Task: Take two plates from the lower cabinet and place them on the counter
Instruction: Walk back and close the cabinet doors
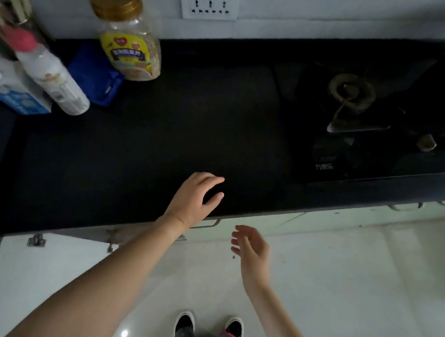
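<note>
No plate shows anywhere in the head view. My left hand (195,197) hovers over the front edge of the black counter (141,143), fingers curled apart and holding nothing. My right hand (251,247) hangs lower, in front of the counter edge and above the floor, fingers loosely spread and empty. Below the counter edge I see the top of a white lower cabinet door (49,268) with hinges, swung open at the left, and a metal handle (207,224) just under my left wrist. The cabinet's inside is hidden.
A gold-lidded oat jar (129,40), a blue pouch (96,78), a white bottle with a pink cap (50,70) and a blue-white box (12,91) stand at the counter's back left. A gas hob (358,119) fills the right side. My shoes (208,327) stand on the pale floor.
</note>
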A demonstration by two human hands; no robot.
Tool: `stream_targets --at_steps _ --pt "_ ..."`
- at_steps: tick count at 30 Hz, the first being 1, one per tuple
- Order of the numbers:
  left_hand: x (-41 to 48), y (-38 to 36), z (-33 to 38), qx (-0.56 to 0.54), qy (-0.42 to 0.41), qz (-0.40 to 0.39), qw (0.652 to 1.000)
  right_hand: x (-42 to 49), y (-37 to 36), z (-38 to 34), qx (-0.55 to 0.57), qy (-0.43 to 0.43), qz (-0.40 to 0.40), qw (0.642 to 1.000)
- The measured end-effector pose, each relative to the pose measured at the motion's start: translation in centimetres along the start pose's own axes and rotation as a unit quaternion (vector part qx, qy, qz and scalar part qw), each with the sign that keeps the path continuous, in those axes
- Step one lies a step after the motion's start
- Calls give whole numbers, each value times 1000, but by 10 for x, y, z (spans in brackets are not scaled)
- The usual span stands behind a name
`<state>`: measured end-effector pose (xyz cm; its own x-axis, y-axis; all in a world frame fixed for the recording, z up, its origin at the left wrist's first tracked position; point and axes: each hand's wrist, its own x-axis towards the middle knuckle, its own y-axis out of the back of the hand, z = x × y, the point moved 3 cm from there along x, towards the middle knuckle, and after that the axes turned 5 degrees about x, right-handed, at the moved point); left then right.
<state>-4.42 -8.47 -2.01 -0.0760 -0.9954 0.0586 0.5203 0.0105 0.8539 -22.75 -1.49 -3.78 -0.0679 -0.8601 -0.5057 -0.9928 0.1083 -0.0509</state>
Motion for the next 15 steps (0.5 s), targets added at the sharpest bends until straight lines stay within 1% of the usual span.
stream_targets --at_steps 2,4,5,7,9,12,15 --pt "-37 23 -7 -22 35 49 998 -12 -20 -17 -86 71 -61 992" --pt "-77 48 -21 -28 73 85 993 -21 -47 -29 -155 118 -130 972" --pt "-97 59 -30 -34 99 108 989 -23 -62 -33 -188 137 -163 959" --pt "-153 87 -59 -40 181 152 971 -33 -111 -33 -240 170 -240 925" --pt "-182 95 -74 -34 230 164 959 -28 -130 -34 -291 205 -267 896" --pt "-252 116 -114 17 341 198 919 -30 -185 -21 -396 270 -339 809" --pt "-315 126 -148 43 434 203 877 -26 -233 -6 -475 349 -407 698"
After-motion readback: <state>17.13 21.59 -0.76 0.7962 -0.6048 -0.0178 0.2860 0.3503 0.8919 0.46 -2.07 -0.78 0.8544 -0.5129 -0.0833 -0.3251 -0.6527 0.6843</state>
